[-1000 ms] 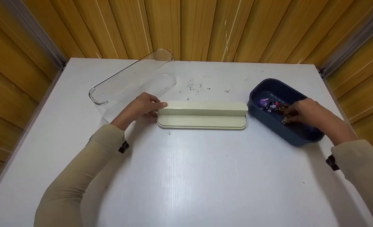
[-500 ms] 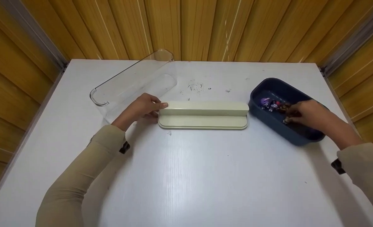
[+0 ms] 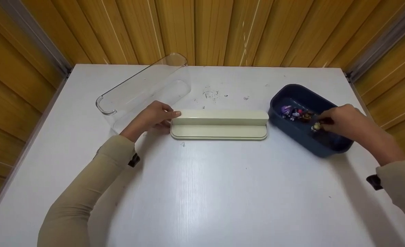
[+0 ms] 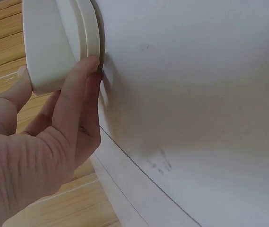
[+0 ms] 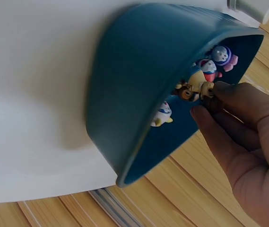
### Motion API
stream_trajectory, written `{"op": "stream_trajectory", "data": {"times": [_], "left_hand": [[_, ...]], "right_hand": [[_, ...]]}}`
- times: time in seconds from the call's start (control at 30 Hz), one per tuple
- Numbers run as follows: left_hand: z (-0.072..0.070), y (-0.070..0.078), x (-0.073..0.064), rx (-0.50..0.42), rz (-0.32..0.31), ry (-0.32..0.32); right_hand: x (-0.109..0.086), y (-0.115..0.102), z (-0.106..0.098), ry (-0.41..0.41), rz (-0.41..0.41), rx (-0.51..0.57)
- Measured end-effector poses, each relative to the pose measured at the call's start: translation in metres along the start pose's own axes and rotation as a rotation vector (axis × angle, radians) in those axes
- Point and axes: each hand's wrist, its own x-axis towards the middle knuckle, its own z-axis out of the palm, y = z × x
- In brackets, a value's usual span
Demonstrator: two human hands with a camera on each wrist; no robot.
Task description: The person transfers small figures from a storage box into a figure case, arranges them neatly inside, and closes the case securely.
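Yellow-brown wood-slat wall [image 3: 223,31] at back; glossy white tabletop [image 3: 206,192] below, w/ dark smudges [image 3: 211,95] twd the far edge.

Obs, from my remote feeds: R hand [image 3: 343,121] reaches into the deep navy-blue rounded-rectangular bin [image 3: 291,135], prob. plastic. Its thumb & fingertips are clamped on a small pale-yellow-and-white toy figurine [image 3: 316,127]. Fig. is over the bin's inside, below rim level afaict.

Change vs. approx ½ s ago: R hand is drawn a bit up & to the right, and the fig. came w/ it, showing more of itself. I read that as grip found, fig. coming off the bin floor. R wrist view has it overlapping its neighbours, so can't tell whether it touches any.

Rest of the figs, a purple, white, red and brown cluster of small toy figurines [image 3: 295,114], sit at the bin's left part, no visible change.

L hand [image 3: 156,116]: thumb & fingers pinch the left end of the long pale-cream step-shaped holder [image 3: 219,121], same pos. as before; I take it as steadying. Clear rounded-rectangular open box [image 3: 111,112] stands behind L hand, set diagonally.
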Motion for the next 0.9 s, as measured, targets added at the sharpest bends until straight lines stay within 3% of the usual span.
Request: {"op": "stream_trajectory", "data": {"times": [0.27,0.43,0.7,0.9], "left_hand": [[-0.001,0.000,0.002,-0.009,0.003,-0.011],[0.000,0.000,0.003,-0.007,-0.012,-0.004],[-0.002,0.005,0.000,0.007,-0.032,0.006],[-0.001,0.003,0.001,0.024,-0.030,0.018]], "right_hand": [[-0.005,-0.008,-0.013,0.049,-0.030,-0.035],[-0.007,-0.017,-0.020,0.014,0.000,-0.028],[-0.011,-0.048,-0.034,0.053,-0.033,-0.065],[-0.014,-0.069,-0.033,0.089,-0.086,-0.053]]}}
